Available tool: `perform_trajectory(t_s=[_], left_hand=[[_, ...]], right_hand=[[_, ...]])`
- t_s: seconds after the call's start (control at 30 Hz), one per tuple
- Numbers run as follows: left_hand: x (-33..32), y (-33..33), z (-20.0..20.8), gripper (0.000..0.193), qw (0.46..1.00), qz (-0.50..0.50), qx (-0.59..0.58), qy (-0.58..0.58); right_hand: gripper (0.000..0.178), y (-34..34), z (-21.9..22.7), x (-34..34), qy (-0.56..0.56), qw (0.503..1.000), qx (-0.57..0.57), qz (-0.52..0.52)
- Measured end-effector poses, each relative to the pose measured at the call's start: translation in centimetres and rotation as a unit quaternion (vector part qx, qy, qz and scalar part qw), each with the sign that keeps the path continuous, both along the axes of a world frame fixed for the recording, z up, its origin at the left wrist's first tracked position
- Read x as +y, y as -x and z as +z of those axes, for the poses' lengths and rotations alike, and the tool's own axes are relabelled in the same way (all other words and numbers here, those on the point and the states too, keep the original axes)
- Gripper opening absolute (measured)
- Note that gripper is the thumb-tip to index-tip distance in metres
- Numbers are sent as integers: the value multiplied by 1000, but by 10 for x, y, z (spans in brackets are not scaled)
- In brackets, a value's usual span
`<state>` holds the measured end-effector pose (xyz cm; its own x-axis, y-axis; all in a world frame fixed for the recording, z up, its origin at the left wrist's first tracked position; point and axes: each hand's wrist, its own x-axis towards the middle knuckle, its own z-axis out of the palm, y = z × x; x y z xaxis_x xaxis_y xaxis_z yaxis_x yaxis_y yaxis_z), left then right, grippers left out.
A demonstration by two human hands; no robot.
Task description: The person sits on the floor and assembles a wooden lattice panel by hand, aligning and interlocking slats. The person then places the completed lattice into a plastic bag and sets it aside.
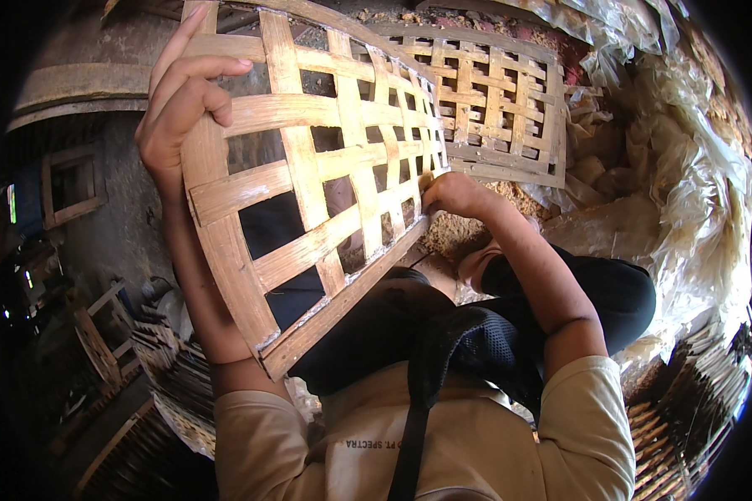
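one person sits with two bare hands set well apart, both at one woven panel. this panel (317, 159) is tilted in front of the body, above the lap, its left end nearest the camera and its other end running away to the right. four long strips meet its left end post (230, 250); of the strips crossing them, at least four can be told apart, while those toward the far end crowd too closely to count. one bottom rail (347, 296) borders the lower edge, with whitish marks along the seam.

the left hand (184, 104) is clamped on the upper part of the end post, one finger stretched upward and two others bent over the near side. the right hand (459, 196) is curled against the far end of the bottom rail; its fingertips are hidden, so i cannot tell whether they grip the rail or something small there.

one second panel (497, 108), also woven, lies beyond the first. one heap of wood shavings (514, 198) is near the right hand. one bare foot (474, 265) shows below it. two stacks of slats are visible, one at left (171, 376) and one at lower right (693, 401). crumpled plastic sheeting (685, 200) hangs along the right side.
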<state>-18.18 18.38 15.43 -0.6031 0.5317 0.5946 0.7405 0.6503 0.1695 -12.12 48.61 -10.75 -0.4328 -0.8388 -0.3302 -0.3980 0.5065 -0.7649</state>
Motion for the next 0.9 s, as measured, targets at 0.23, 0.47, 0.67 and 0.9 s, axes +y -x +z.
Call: perform_trajectory(t_s=[0.23,0.47,0.67,0.9], left_hand=[[2,1,-1,26,1000,2,11,15],[-13,4,-4,24,1000,-14,6,21],[1,2,-3,23,1000,-23,5,-5],[-10,20,-21,34,991,-93,51,-78]], right_hand=[[13,1,-16,-1,8,997,-58,-49],[9,-7,-19,-2,144,989,15,-40],[8,-31,-34,-5,134,980,35,-141],[21,-11,-44,18,155,918,-256,-260]])
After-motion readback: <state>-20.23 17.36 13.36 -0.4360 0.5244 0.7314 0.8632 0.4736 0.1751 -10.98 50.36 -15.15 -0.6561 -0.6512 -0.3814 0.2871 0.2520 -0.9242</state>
